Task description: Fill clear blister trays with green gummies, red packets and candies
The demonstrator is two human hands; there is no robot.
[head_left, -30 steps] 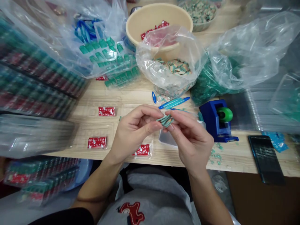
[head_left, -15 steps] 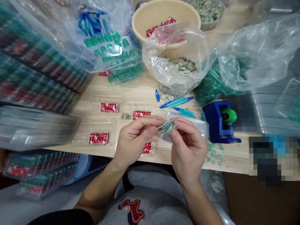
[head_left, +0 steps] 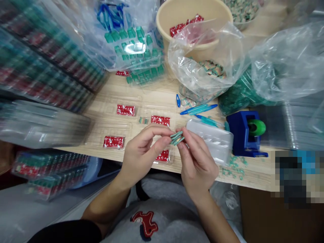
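Note:
A small stack of green-and-tan flat pieces (head_left: 177,138) is pinched between my two hands above the table's front edge. My left hand (head_left: 145,153) grips its left side with thumb and forefinger. On the right side, the fingertips of my right hand (head_left: 196,162) press against the same pieces. Beneath and beside the hands lie clear plastic trays with red patterned packets (head_left: 161,120) in them. One tray also has a few striped small pieces (head_left: 143,120). A white moulded tray (head_left: 212,140) sits just behind my right hand.
A blue tape dispenser (head_left: 244,133) stands at right, with green scraps (head_left: 234,167) before it. Blue pen-like tools (head_left: 198,109) lie mid-table. Behind are an open plastic bag (head_left: 187,74) of striped pieces and a cream basin (head_left: 162,20). Filled packs (head_left: 45,64) are stacked at left.
The view has shifted, so the table's things appear further right. My hands still hold the pieces, now bunched more closely together, and the white tray shows more fully.

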